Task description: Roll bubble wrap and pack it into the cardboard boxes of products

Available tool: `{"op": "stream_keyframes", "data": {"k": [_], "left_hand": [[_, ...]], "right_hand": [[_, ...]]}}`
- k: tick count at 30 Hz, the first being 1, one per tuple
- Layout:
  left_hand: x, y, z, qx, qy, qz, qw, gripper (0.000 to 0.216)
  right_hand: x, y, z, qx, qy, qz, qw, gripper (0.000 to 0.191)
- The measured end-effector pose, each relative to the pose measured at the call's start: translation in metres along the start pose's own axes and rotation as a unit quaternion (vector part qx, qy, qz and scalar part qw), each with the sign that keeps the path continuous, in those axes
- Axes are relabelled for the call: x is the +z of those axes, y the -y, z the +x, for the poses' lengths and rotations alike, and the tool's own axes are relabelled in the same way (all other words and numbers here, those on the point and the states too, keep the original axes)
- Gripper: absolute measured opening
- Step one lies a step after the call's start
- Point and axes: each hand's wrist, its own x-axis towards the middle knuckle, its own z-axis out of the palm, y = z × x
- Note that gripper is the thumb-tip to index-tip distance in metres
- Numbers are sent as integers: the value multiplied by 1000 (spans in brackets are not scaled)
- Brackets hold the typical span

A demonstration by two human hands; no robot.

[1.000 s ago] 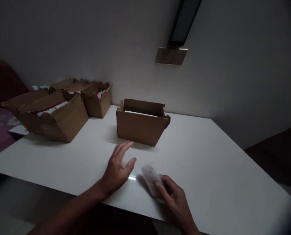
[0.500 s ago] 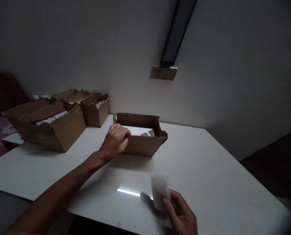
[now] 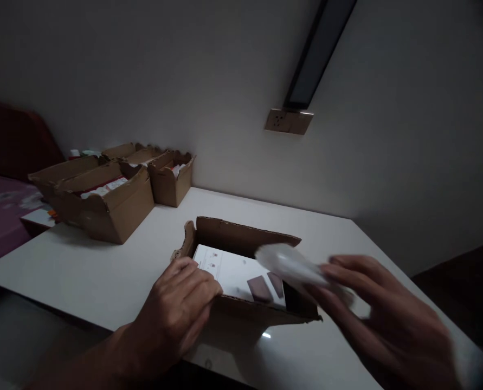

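The left hand (image 3: 180, 309) has its grip closed over the near wall of the open brown cardboard box (image 3: 241, 235) on the white desk (image 3: 103, 271), seemingly steadying it. The blurred right hand (image 3: 383, 314) pinches a small white bubble-wrap packet (image 3: 290, 262) just above the box's right end.

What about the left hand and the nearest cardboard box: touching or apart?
Touching. Head view: the left hand grips the cardboard box at its near rim.
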Motion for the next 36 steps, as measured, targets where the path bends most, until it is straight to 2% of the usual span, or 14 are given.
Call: {"op": "stream_keyframes", "data": {"k": [2,5,9,13,18,30,33,36], "left_hand": [[3,2,3,1,-10,6,1000,27],[5,5,5,-2,-18,13,1000,24],[5,5,3,1,-10,14,1000,22],[7,7,3,0,-7,17,1000,23],[12,11,8,-10,-21,20,1000,24],[16,16,8,-10,-32,45,998,24],[18,14,4,-31,-90,92,991,32],[19,18,-6,-86,-175,110,975,52]], "right_hand": [[15,18,40,-101,48,-53,992,17],[37,34,78,-201,147,-174,953,26],[62,36,88,-192,283,-274,899,17],[74,29,85,-174,346,-278,879,15],[76,23,85,-160,382,-288,863,14],[80,19,87,-99,359,-304,877,14],[76,21,90,-100,360,-270,887,11],[57,17,93,-103,339,-227,907,6]]}}
